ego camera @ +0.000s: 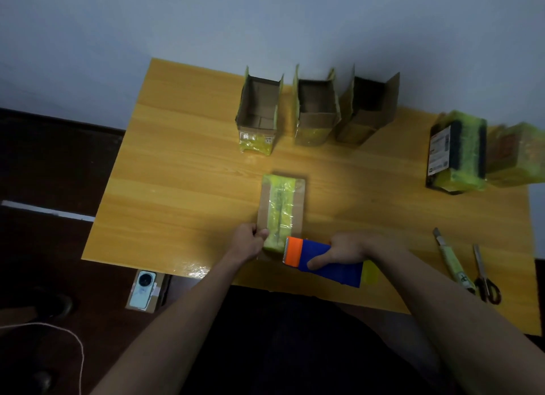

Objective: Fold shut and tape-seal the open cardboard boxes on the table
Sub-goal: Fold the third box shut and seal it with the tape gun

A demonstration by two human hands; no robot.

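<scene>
Yellow tape laid along box; left hand pinches its end, right hand clamps dispenser. Next: tear off.

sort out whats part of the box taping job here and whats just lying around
In the job: closed box, tape dispenser, left hand, right hand, three open boxes.

Lying about: scissors, utility knife, phone.

No print reads clearly: the white label on the taped box far beyond the right hand seems printed, but too blurred.
</scene>
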